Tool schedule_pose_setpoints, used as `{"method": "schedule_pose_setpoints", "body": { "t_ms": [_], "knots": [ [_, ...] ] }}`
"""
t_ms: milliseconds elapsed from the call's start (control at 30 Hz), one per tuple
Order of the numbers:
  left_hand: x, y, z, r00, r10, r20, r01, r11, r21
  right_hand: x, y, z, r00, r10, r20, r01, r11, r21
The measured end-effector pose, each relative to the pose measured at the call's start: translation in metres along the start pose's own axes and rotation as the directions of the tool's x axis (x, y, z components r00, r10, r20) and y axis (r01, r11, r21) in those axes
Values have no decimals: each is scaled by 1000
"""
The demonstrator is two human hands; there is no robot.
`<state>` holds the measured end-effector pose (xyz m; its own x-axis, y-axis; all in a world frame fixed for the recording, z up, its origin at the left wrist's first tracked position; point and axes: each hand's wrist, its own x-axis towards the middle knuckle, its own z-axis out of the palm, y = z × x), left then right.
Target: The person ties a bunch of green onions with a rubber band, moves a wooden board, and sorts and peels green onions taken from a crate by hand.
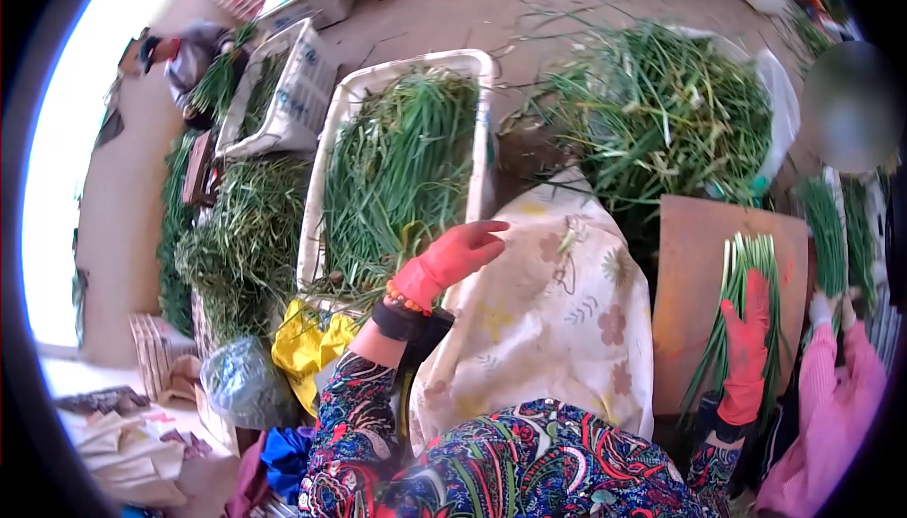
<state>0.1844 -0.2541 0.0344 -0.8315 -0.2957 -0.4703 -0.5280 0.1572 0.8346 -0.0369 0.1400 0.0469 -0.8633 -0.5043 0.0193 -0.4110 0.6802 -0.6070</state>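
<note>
Bare board [688, 277] flanks stalks [736, 268] under outstretched right fingers [757, 293]; released left fingers [486, 237] overhang the cloth's [557, 301] edge.

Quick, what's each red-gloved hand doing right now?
Left hand: open, nothing seen in it.
Right hand: open, laid over the green stalks on the board.

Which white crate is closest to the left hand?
The large white crate full of long green stalks, just beyond the left hand in its red glove. The crate beside the capped person sits farther away.
</note>
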Motion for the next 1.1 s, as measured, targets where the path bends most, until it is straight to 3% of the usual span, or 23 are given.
{"method": "schedule_pose_setpoints", "body": {
  "t_ms": [33, 133, 167, 233, 267, 367, 433, 533, 567, 667, 700, 867, 900, 1000, 1033, 1100],
  "knots": [
    [0, -19, -12, 999, -6, -34, 7, 1000, 4, 7, -9, 3, 997, -3, 71, -11, 981, 195],
    [4, -53, -54, 986, -8, -164, -12, 993, -121, 35, -68, 29, 931, -15, 364, -132, 917, 376],
    [6, -44, -69, 970, -135, -203, 131, 991, -36, 38, -86, 41, 929, -113, 352, -19, 936, 351],
    [30, -63, -103, 925, -74, -373, 87, 996, 18, 53, -118, 70, 889, -301, 345, 197, 932, 304],
    [46, -76, -119, 883, -33, -468, 81, 993, 83, 61, -133, 84, 860, -343, 377, 238, 925, 298],
    [90, -79, -155, 767, -78, -637, 298, 922, 247, 86, -171, 123, 779, -452, 435, 353, 889, 292],
    [128, -91, -168, 712, -111, -693, 442, 838, 320, 101, -188, 148, 734, -529, 425, 435, 847, 304],
    [170, -100, -168, 655, -166, -737, 565, 756, 332, 121, -193, 188, 665, -572, 480, 400, 816, 417],
    [182, -107, -167, 645, -173, -745, 555, 776, 299, 130, -189, 204, 631, -566, 530, 365, 820, 441],
    [204, -117, -170, 570, -178, -802, 694, 627, 353, 159, -191, 227, 501, -431, 751, 179, 900, 397],
    [207, -118, -176, 571, -213, -793, 695, 640, 328, 169, -194, 237, 454, -344, 822, 46, 930, 364],
    [199, -115, -204, 615, -321, -721, 677, 684, 273, 208, -223, 285, 454, -332, 827, -283, 827, 487],
    [197, -121, -205, 602, -222, -767, 634, 716, 291, 215, -233, 290, 459, -310, 833, -350, 799, 490],
    [185, -122, -211, 620, -271, -736, 563, 807, 177, 230, -231, 337, 508, -388, 769, -639, 429, 639],
    [178, -120, -207, 613, -250, -750, 511, 849, 135, 233, -235, 344, 516, -329, 791, -719, 337, 608],
    [157, -122, -193, 583, 42, -812, 276, 929, 247, 235, -253, 353, 497, -215, 841, -840, 124, 528]
  ]
}}
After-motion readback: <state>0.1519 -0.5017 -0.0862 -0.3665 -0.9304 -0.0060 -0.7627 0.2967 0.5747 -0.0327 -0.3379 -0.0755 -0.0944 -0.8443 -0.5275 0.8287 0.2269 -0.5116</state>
